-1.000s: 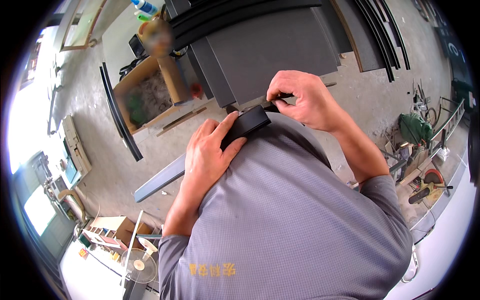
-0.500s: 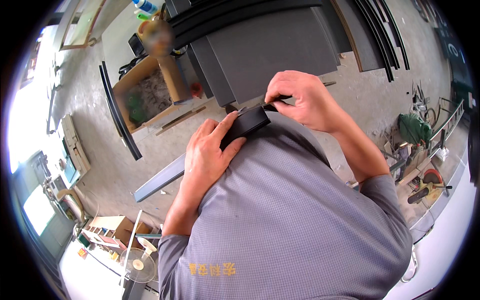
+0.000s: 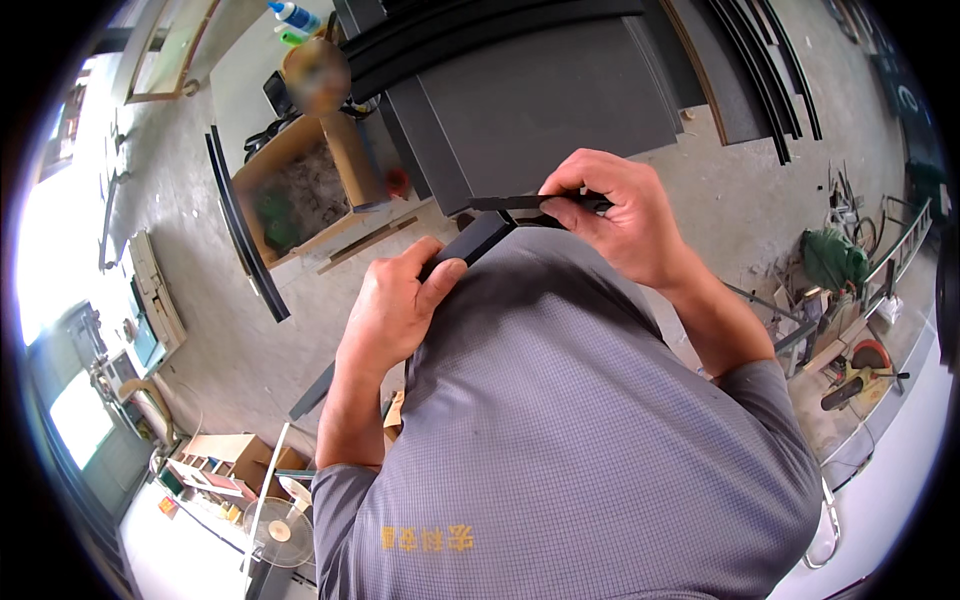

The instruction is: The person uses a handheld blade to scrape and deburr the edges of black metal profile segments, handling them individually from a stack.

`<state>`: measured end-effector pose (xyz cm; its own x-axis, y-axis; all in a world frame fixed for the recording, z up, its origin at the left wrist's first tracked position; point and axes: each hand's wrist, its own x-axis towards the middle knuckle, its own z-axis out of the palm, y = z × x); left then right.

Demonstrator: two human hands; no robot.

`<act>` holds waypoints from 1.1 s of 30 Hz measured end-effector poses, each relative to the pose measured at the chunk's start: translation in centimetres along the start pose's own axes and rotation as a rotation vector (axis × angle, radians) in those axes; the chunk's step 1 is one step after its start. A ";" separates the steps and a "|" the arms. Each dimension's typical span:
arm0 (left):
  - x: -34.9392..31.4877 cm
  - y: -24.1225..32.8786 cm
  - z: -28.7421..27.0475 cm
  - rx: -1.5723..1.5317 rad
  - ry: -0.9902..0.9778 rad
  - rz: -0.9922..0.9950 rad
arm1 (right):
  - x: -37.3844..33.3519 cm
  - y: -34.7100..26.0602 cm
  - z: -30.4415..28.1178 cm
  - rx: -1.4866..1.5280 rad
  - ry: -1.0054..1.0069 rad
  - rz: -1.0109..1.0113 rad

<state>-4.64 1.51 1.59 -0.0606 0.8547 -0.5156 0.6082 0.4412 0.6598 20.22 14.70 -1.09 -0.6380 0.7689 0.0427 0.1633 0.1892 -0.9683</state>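
At left, an open cardboard box contains rumpled grey material and green pieces, too blurred to identify; beyond it stands a blue-and-white bottle, contents hidden. Left of centre, the left hand is curled closed around a dark bar, thumb uppermost. The bar slants in front of the person's body; it is probably stiff, smooth enough to slip, and best grasped across its sides. At its far end lies a thin dark strip, probably light and inclined to flex, best pinched flat; contact is unclear. Right of centre, the right hand pinches this strip between thumb and fingers.
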 end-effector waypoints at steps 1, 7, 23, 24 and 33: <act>0.0 0.1 0.1 0.003 -0.015 -0.024 | -0.1 -0.3 0.3 -0.015 0.009 0.010; 0.0 -0.1 0.4 0.035 -0.022 -0.008 | -0.5 -0.3 1.3 -0.108 -0.035 -0.021; 3.4 -3.9 -1.4 -0.403 -0.564 -0.225 | -0.1 1.1 3.0 0.060 0.018 -0.074; 3.6 -4.1 -1.3 -0.410 -0.574 -0.215 | -0.1 1.0 3.0 0.046 0.012 -0.091; 3.9 -4.5 -0.8 -0.419 -0.598 -0.218 | 0.1 -0.1 2.1 -0.215 -0.016 -0.156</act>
<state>-8.26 3.05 -2.93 0.3670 0.4949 -0.7876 0.2736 0.7518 0.5999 18.60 13.48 -1.53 -0.6793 0.7111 0.1815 0.2170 0.4309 -0.8759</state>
